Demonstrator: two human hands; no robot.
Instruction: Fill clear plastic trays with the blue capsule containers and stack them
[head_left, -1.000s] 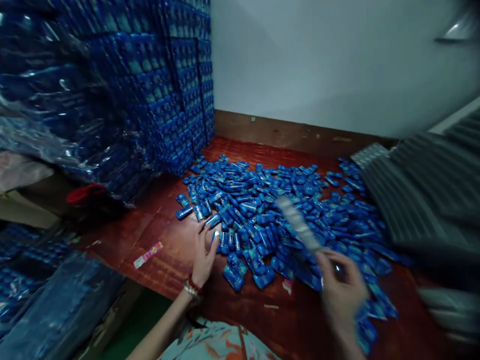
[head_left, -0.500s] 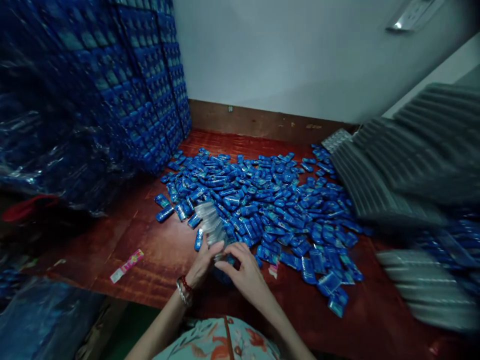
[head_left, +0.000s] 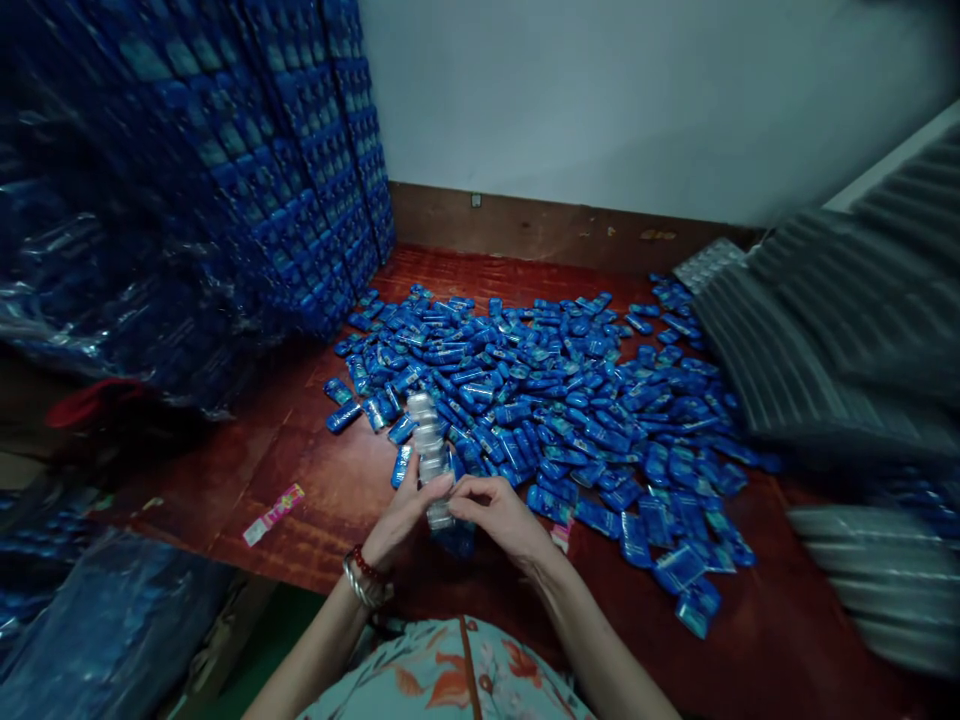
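A narrow clear plastic blister tray [head_left: 427, 435] with a row of moulded pockets stands tilted in my left hand [head_left: 397, 522], gripped between thumb and fingers. My right hand [head_left: 501, 515] is closed in a pinch at the tray's lower right edge. Just below the fingers hangs a blue item [head_left: 455, 540], partly hidden, and I cannot tell whether it is attached to the tray. Right behind the hands spreads a large heap of small blue shiny packets [head_left: 540, 390]. One loose blue packet [head_left: 401, 465] lies close to my left fingers.
Tall stacks of blue packs [head_left: 300, 170] in clear wrap rise at the left. Grey ribbed trays [head_left: 810, 330] are piled at the right, with more clear trays [head_left: 877, 570] below. A pink strip [head_left: 274, 515] lies on the red-brown table [head_left: 322, 540] near its front edge.
The tray has turned so that it shows narrower. My right fingers have drawn together into a tighter pinch. The whole view has shifted slightly.
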